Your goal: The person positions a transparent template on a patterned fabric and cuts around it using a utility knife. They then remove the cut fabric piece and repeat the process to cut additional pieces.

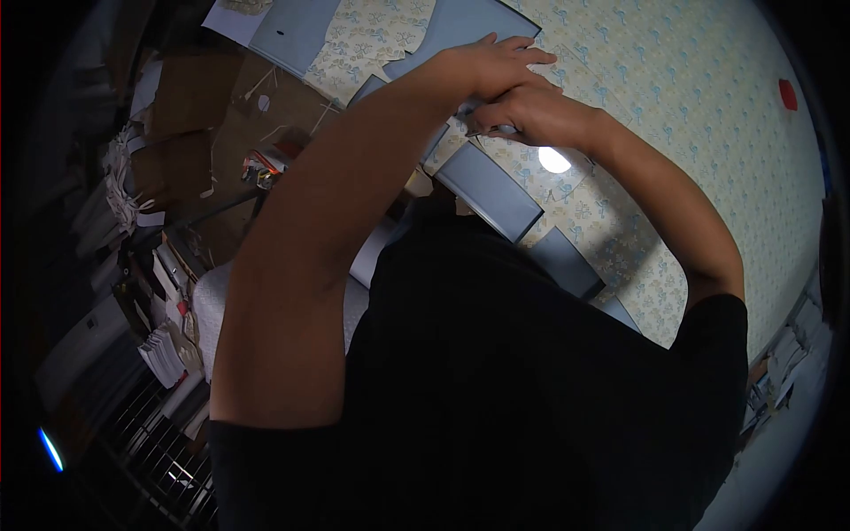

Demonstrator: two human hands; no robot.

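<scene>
My left hand (506, 67) lies over the patterned cloth with its fingers stretched out and pointing right. Just below it, my right hand (542, 117) is closed, its fingers curled toward the left. A small dark, shiny piece shows by those fingers, too hidden to name. Pale cloth printed with small blue and tan figures (655, 97) spreads under and beyond both hands. Several grey-blue flat pieces lie about the hands, among them one grey-blue panel (490, 188) just below the right hand. A bright round spot of light falls on the cloth next to the right wrist.
A red object (787, 95) lies on the cloth at far right. A larger grey-blue sheet (465, 31) lies at the top, partly under printed cloth. Left of my arm are brown cardboard (190, 93), an orange-and-black item (263, 166) and stacked white material (162, 357).
</scene>
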